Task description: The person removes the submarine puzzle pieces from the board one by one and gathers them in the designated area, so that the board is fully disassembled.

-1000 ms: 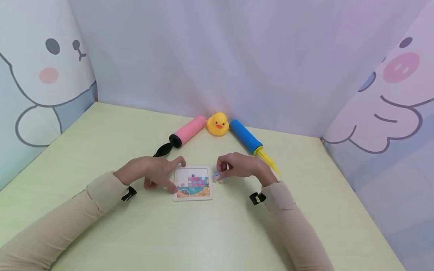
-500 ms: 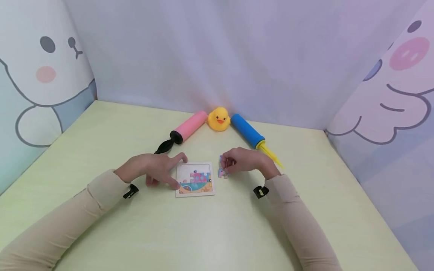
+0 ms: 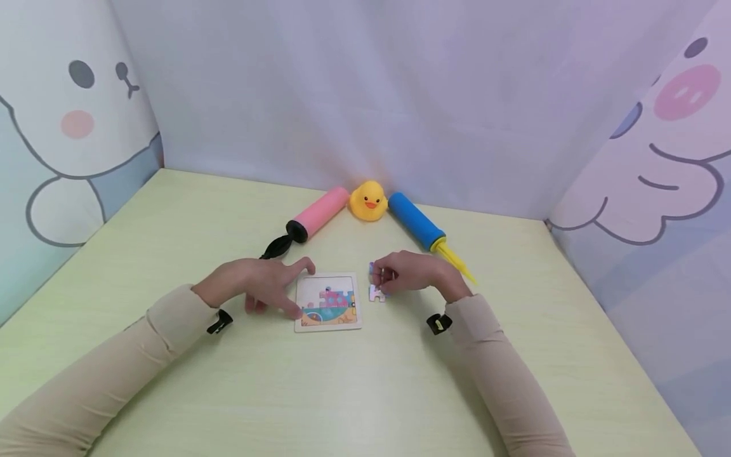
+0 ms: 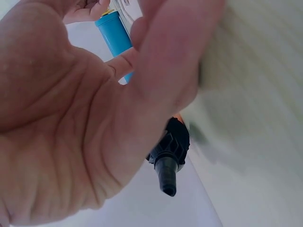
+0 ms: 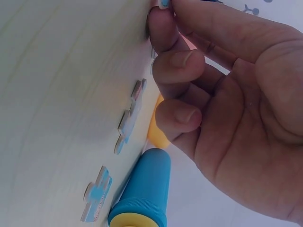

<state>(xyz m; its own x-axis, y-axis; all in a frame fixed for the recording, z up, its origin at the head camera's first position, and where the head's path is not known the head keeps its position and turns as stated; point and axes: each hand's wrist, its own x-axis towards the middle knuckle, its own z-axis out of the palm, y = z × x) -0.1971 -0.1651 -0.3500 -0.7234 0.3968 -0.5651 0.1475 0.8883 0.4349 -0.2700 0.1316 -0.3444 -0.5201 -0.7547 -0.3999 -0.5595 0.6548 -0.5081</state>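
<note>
Puzzle tray (image 3: 358, 301): square, white-framed, flat on the table in front of you, between your hands. Contents: joined puzzle pieces (image 3: 331, 312), a sandy and teal band along the near side with a pink dotted block above it, towards the right; bare white floor shows at the far left.

Your left hand (image 3: 268, 285) is spread at the tray's left side, thumb on the left rim, index finger at the far left corner. Your right hand (image 3: 408, 271), just right of the tray, pinches a small puzzle piece (image 5: 164, 3) between thumb and index finger, the other fingers curled. Most of that piece is cut off in the right wrist view.

Loose pieces, same view: two thin, knobbed shapes with pale cut edges, one nearer your fingers (image 5: 131, 116), another beside the blue pump (image 5: 98, 195); both lie on the table.

Far side: a smooth yellow duck (image 3: 368, 202), rounded, sits between a pink cylindrical pump (image 3: 322, 214) with black end at left and a blue pump (image 3: 415, 221) with tapered yellow nozzle at right. Table (image 3: 342, 393): pale, faintly wood-grained. Behind: softly creased pale curtain (image 3: 354, 95).
</note>
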